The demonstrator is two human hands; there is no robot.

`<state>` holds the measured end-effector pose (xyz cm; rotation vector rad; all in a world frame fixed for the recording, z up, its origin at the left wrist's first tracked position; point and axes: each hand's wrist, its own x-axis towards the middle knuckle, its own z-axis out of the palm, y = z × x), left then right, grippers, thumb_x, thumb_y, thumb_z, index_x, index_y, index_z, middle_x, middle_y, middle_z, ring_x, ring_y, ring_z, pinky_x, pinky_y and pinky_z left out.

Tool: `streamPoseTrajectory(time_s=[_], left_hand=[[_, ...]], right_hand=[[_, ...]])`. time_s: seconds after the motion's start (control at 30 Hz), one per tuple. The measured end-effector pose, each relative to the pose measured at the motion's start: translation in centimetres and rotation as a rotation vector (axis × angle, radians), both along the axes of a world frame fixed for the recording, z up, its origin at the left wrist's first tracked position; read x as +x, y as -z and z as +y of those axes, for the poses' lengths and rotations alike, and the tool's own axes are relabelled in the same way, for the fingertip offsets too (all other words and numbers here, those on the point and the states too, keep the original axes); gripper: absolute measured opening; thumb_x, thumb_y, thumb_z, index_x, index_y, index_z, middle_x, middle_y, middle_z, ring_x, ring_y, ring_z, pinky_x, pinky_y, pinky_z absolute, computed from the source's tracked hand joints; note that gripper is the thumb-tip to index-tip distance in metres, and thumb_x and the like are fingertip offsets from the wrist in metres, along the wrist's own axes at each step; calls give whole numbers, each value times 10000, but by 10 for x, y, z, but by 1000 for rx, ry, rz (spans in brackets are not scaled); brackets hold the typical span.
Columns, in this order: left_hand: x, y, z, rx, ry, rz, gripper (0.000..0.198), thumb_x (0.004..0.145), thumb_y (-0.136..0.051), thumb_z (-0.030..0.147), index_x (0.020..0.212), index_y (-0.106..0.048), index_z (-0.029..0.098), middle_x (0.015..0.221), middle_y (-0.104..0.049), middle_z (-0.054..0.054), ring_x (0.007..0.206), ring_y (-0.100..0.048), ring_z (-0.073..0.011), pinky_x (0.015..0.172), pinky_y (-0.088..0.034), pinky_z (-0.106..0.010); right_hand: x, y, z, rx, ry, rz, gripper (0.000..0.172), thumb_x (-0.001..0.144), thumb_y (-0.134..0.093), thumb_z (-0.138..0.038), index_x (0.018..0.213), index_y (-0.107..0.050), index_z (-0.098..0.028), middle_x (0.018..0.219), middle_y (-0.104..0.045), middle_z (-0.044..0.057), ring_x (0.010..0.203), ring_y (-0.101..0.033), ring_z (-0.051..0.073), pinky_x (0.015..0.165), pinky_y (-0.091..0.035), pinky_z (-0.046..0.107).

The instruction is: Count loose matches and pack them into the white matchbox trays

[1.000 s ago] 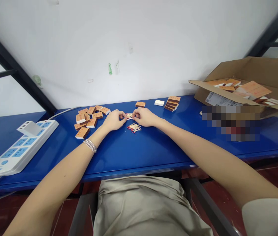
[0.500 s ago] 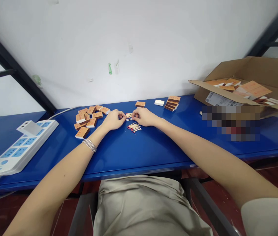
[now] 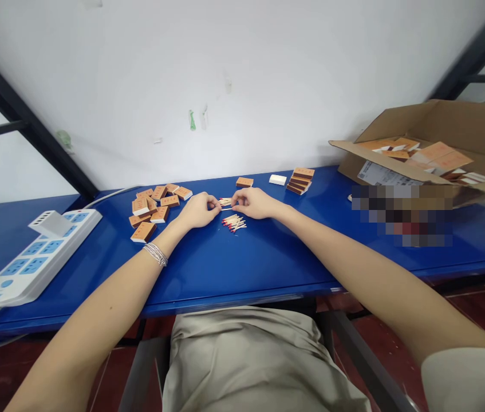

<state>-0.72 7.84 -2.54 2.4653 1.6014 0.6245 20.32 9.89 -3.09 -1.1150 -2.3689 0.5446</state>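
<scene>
My left hand (image 3: 201, 210) is closed, thumb and fingers pinched at the left end of a small white matchbox tray (image 3: 227, 209). Matches (image 3: 225, 201) lie in this tray, and only its near edge shows between my hands. At the tray's right end, my right hand (image 3: 254, 203) has its fingers bent and pinched together. Just in front of both hands, a small loose pile of red-headed matches (image 3: 234, 222) rests on the blue table (image 3: 229, 263). Behind my right hand lies an orange-brown matchbox (image 3: 244, 182).
Several matchboxes (image 3: 144, 232) are heaped at the left, near a white power strip (image 3: 53, 252). A white tray piece (image 3: 278, 179) and a leaning stack of matchboxes (image 3: 300, 180) sit by the wall. An open carton (image 3: 397, 163) holds more boxes at the right.
My right fingers have shifted slightly right, uncovering more of the tray's near edge and the matches in it. My left hand has barely moved; the loose pile looks the same.
</scene>
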Motion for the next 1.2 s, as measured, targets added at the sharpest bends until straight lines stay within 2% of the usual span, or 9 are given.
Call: streamPoseTrajectory(time_s=[0.2, 0.4, 0.47, 0.57, 0.7, 0.87, 0.97, 1.13, 1.2], left_hand=[[-1, -3, 1, -30, -33, -66, 206, 791, -583, 261, 849, -749, 153, 835, -713, -53, 688, -597, -157, 735, -482, -290], [-3, -2, 2, -16, -52, -81, 191, 783, -591, 255, 848, -736, 149, 811, -710, -51, 657, -582, -152, 716, -475, -293], [-3, -1, 3, -8, -51, -84, 189, 780, -593, 258, 846, -736, 153, 809, -706, -50, 658, -579, -154, 709, -469, -294], [-3, 0, 3, -12, -45, -89, 188, 776, -594, 260, 847, -735, 160, 798, -700, -44, 654, -573, -152, 685, -457, -291], [-4, 1, 4, -1, -30, -77, 195, 776, -593, 267, 858, -736, 162, 804, -697, -45, 667, -569, -155, 677, -448, -290], [-4, 1, 4, 0, -37, -73, 200, 777, -595, 282, 860, -734, 164, 814, -696, -46, 664, -568, -156, 686, -451, -297], [-4, 1, 4, -4, -57, -73, 197, 776, -595, 282, 861, -730, 166, 815, -697, -45, 663, -573, -157, 697, -458, -301], [-4, 0, 4, 3, -63, -58, 193, 777, -595, 278, 866, -725, 166, 826, -702, -50, 689, -585, -164, 727, -464, -305], [-4, 0, 4, 0, -60, -60, 199, 782, -591, 285, 864, -725, 164, 820, -702, -50, 677, -583, -162, 721, -463, -304]], right_hand=[[-7, 4, -1, 95, -7, -65, 123, 817, -545, -153, 851, -664, -150, 727, -621, 12, 637, -510, 112, 630, -358, 235], [1, 0, 1, -31, -124, -65, 106, 787, -570, -153, 813, -672, -166, 694, -604, -12, 599, -487, 98, 610, -361, 226], [2, 3, 5, -24, -69, -10, 96, 791, -597, -192, 837, -676, -164, 696, -613, -10, 596, -492, 98, 607, -368, 225], [0, 9, 9, 78, 37, 38, 129, 806, -597, -203, 900, -674, -159, 721, -629, 3, 617, -515, 106, 619, -372, 229], [-5, 11, 9, 156, 84, -30, 137, 829, -558, -167, 897, -676, -160, 772, -657, 34, 668, -543, 130, 637, -366, 243], [-9, 7, 3, 149, 129, -88, 144, 850, -535, -167, 900, -670, -158, 861, -677, 66, 699, -546, 144, 656, -371, 256], [-8, 4, 1, 124, 88, -102, 137, 832, -536, -140, 878, -665, -148, 838, -670, 62, 691, -540, 138, 658, -374, 251], [-2, -2, -2, 20, -92, -110, 112, 781, -558, -121, 796, -663, -157, 742, -638, 16, 632, -503, 110, 642, -375, 235], [0, -1, 0, -6, -99, -62, 105, 781, -566, -145, 804, -668, -160, 736, -637, 6, 618, -496, 105, 633, -376, 233]])
